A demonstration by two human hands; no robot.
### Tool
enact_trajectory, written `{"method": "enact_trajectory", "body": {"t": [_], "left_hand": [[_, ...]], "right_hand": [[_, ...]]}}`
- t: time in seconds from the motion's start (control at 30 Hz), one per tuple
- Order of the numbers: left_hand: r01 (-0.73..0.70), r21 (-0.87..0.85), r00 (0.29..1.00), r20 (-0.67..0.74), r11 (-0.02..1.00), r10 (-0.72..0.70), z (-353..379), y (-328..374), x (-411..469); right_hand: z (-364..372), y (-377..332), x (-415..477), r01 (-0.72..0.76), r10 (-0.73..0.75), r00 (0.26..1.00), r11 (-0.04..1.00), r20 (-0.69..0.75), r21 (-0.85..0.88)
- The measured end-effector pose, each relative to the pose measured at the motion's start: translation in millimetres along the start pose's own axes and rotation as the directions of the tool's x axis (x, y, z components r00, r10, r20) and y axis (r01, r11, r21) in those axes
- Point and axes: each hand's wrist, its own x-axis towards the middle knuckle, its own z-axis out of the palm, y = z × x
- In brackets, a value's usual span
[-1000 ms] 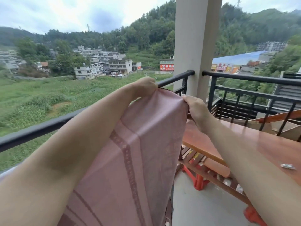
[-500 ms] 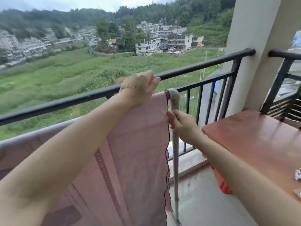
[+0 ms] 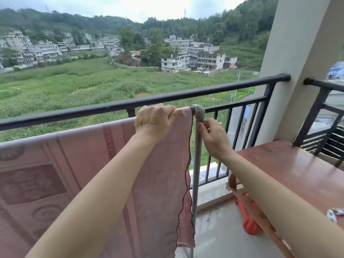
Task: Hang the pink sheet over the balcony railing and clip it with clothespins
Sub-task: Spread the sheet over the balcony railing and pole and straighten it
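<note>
The pink sheet point(image 3: 160, 164) was found draped over a grey metal bar just inside the black balcony railing point(image 3: 167, 97), not over the railing itself. It hung flat, patterned with darker bands and medallions, its dark scalloped side edge beside the bar's upright post. No clothespins were seen on it.

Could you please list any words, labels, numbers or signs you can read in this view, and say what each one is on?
No text can be read here.
Red sign on a distant building: markings too small and blurred.
Blue panel seen through the black railing: nothing legible.
Small packets on the wooden table: print too blurred.
Pink sheet: woven pattern only, no letters.
</note>
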Motion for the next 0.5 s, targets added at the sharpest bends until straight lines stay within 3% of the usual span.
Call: {"method": "enact_trajectory", "body": {"t": [0.07,0.17,0.23,0.4,0.43,0.5], "left_hand": [[0.007,0.016,1.000,-0.024,1.000,-0.007,-1.5,1.0,-0.5],[0.048,0.068,0.995,-0.087,0.997,-0.042,4.0,6.7,-1.3],[0.086,0.134,0.982,-0.180,0.987,-0.061,14.0,11.0,-1.6],[0.119,0.269,0.902,-0.431,0.956,0.009,33.8,7.4,-1.2],[0.135,0.282,0.884,-0.466,0.950,0.013,35.7,8.6,-1.0],[0.208,0.289,0.847,-0.530,0.935,-0.025,40.8,16.8,-2.0]], "right_hand": [[0.7,1.0,5.4,-0.104,0.112,0.993,0.976,-0.032,0.192],[6.2,1.4,16.3,-0.255,0.203,0.967,0.801,0.156,0.541],[12.3,9.0,28.8,-0.335,0.178,0.938,0.679,0.297,0.653],[37.3,44.7,66.6,-0.527,-0.109,0.796,0.358,0.595,0.771],[41.6,51.7,73.2,-0.576,-0.185,0.738,0.327,0.649,0.749],[49.9,64.7,85.7,-0.621,-0.350,0.598,0.366,0.721,0.693]]}}
